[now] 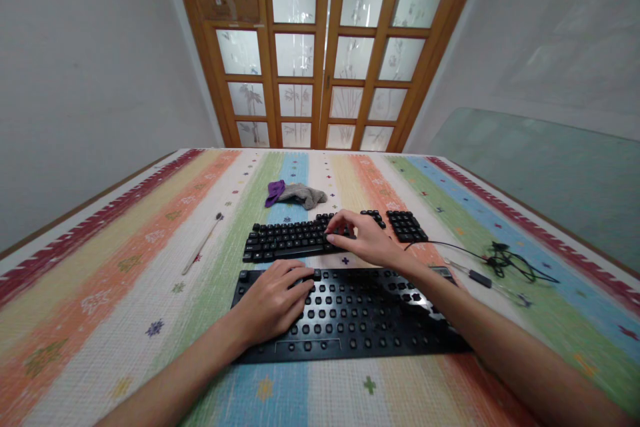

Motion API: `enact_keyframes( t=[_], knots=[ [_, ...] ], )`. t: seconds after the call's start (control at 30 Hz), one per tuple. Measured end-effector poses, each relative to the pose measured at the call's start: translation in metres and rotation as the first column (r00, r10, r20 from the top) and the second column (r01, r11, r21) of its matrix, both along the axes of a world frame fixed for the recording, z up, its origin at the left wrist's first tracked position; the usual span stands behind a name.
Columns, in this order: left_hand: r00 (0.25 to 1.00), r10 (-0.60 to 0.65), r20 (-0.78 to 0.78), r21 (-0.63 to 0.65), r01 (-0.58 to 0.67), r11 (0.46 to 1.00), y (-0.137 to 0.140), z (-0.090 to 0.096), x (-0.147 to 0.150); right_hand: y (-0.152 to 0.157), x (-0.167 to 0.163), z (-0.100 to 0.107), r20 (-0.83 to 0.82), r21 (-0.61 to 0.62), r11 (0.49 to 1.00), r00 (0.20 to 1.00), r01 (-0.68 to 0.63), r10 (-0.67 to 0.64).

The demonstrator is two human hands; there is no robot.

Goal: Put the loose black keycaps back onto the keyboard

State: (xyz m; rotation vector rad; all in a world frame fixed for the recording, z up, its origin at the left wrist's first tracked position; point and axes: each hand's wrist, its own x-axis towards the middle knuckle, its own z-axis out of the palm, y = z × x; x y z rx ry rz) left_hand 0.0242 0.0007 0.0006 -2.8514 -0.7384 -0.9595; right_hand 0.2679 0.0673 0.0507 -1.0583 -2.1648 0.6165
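A black keyboard base (370, 320), most of its key posts bare, lies in front of me. My left hand (277, 297) rests flat on its left half, fingers stretched toward the top row. One keycap (317, 274) sits on the base by those fingertips, and another keycap (243, 275) is in the top left corner. Just beyond the base, loose black keycaps (285, 237) are laid out in keyboard order. Over the right end of that block, my right hand (367, 237) pinches thumb and forefinger together at a keycap, which the fingers mostly hide.
A grey and purple cloth (300, 195) lies behind the keycaps. To the left is a thin brush (203, 243). Number-pad keycaps (406, 227) form a separate block at right. A bundled black cable (505, 260) and a small tool with a black part (480, 278) lie farther right.
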Motion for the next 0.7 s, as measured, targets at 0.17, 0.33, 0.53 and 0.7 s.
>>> enact_keyframes(
  t=[0.17, 0.33, 0.53, 0.7],
  knots=[
    [1.000, 0.005, 0.008, 0.031, -0.005, 0.999, 0.001, -0.002, 0.001, -0.044, 0.005, -0.025, -0.065, -0.112, 0.993, 0.998, -0.022, 0.015],
    [0.999, 0.009, 0.031, 0.027, -0.010, 1.000, 0.002, -0.002, 0.001, -0.053, -0.001, -0.040, -0.058, -0.069, 0.997, 0.997, -0.046, 0.042],
    [1.000, 0.011, 0.023, 0.017, -0.011, 1.000, 0.002, 0.000, 0.002, -0.051, -0.001, -0.036, -0.046, -0.020, 0.998, 0.997, -0.057, 0.056],
    [1.000, 0.007, 0.030, 0.022, -0.007, 1.000, 0.001, 0.001, 0.004, -0.051, -0.004, -0.037, 0.024, 0.082, 0.995, 0.998, -0.055, 0.053]
  ],
)
